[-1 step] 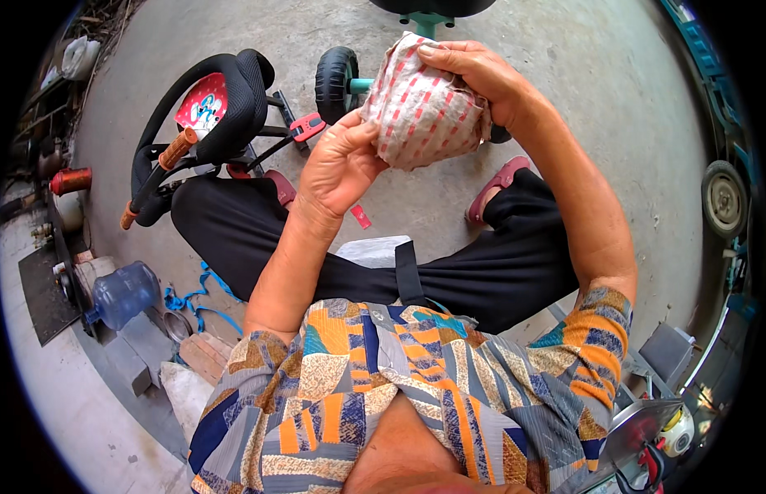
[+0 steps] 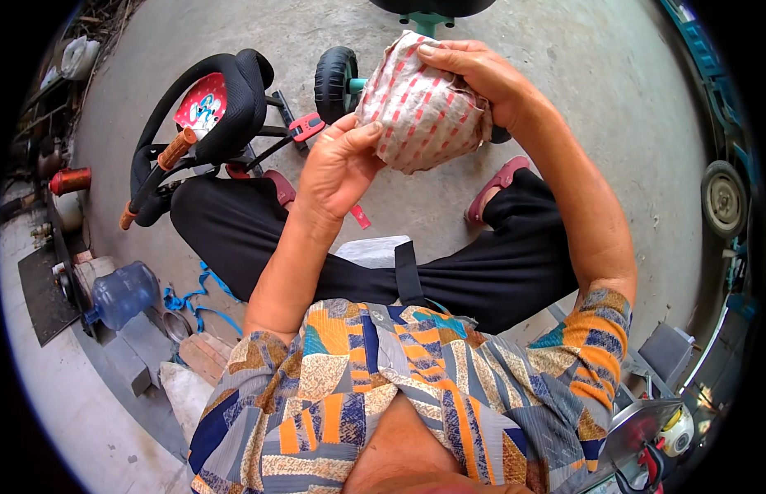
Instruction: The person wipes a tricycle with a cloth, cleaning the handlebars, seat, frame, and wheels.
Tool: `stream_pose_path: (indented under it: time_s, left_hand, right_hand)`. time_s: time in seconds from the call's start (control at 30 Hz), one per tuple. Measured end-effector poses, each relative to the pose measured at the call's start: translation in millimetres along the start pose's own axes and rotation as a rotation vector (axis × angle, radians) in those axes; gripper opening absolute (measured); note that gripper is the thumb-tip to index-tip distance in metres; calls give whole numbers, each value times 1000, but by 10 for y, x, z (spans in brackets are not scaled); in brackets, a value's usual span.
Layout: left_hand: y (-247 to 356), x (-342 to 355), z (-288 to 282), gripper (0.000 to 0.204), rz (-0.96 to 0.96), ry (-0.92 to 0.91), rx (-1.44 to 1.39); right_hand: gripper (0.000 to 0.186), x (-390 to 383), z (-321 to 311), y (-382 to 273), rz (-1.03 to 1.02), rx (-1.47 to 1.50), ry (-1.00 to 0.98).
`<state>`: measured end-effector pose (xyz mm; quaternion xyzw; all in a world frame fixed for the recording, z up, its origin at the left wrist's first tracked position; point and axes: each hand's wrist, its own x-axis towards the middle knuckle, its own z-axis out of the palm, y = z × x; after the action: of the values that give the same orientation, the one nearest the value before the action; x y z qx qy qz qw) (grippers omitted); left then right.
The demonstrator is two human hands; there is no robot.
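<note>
Between my hands, over the floor ahead of me, is a crumpled greyish-white cloth (image 2: 428,111) patterned with red dashes. My left hand (image 2: 346,160) pinches its lower left edge between thumb and fingers. At the upper right, my right hand (image 2: 474,74) grips it with the thumb on top; the other fingers are partly hidden behind it. The cloth bulges in the middle, and I cannot tell whether anything is inside. Just behind it stand a black wheel (image 2: 336,82) and a teal axle, partly covered by the cloth.
To the left is a black padded frame (image 2: 255,103) with orange handle grips (image 2: 178,148). A blue water jug (image 2: 125,295), blue strap (image 2: 202,309) and bricks (image 2: 206,356) lie lower left. A spare-looking wheel (image 2: 723,198) stands at the right. A white block (image 2: 371,250) sits between my legs.
The cloth's left edge has shifted slightly left, and its lower edge hangs a little lower. Both hands keep their hold.
</note>
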<state>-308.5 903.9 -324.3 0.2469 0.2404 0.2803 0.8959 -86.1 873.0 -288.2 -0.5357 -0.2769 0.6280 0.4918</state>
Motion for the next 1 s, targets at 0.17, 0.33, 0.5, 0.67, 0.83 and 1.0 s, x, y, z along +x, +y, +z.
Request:
stream_pose_path:
  time_s: [0.17,0.33,0.5,0.67,0.83,1.0]
  left_hand:
    - [198,-457,479,49,343,-67,404]
    - [356,-998,610,70,452,-114,297]
    - [405,-1062,599,69,377,-287,294]
    - [438,-1076,603,68,292,-405,320]
    - [404,-1101,666,66,222,-514,335]
    - [329,-1105,746,65,183,-627,305]
  right_hand:
    - [33,-306,45,-124,-220,-51,-100]
    - [19,-700,402,-338,-202,147,-308]
    - [19,-919,489,-402,-221,204,-432]
    - [18,-771,651,-289,-313,173,-469]
    - [19,-695,807,-244,-375,184,-505]
    - [20,-669,956,-229,-429,197,-492]
